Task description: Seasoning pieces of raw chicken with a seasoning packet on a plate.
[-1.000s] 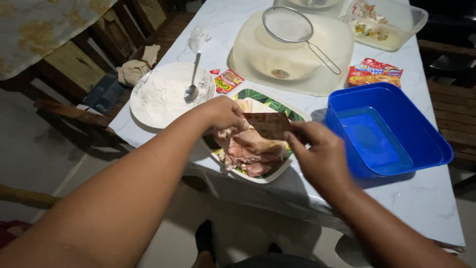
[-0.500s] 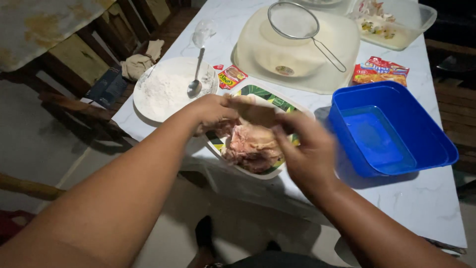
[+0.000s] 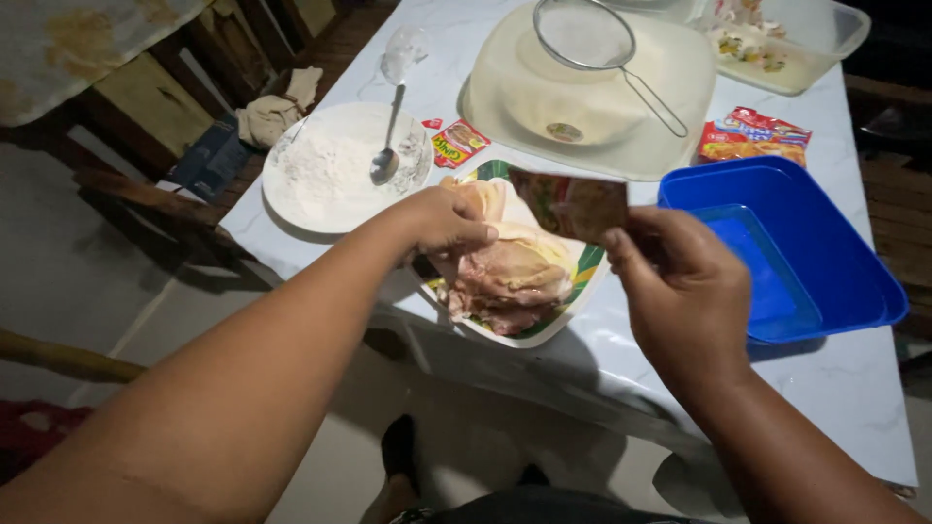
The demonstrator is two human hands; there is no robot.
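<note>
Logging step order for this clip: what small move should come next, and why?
Probably tilting the seasoning sachet over the raw chicken: the right hand holds it raised above the plate, while the left hand rests on the meat. Whether it is torn open cannot be told.

On the worktop [image 3: 845,388], the plate of meat [image 3: 510,281] lies between the flour plate [image 3: 330,175] at left and the tub [image 3: 786,252] at right, the strainer [image 3: 582,39] behind

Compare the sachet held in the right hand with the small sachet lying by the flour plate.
The held sachet is up in the air, pinched by the right hand; the small sachet lies flat on the table. The held one looks larger and darker, the small one red and yellow. Both are printed seasoning-type packets.
</note>
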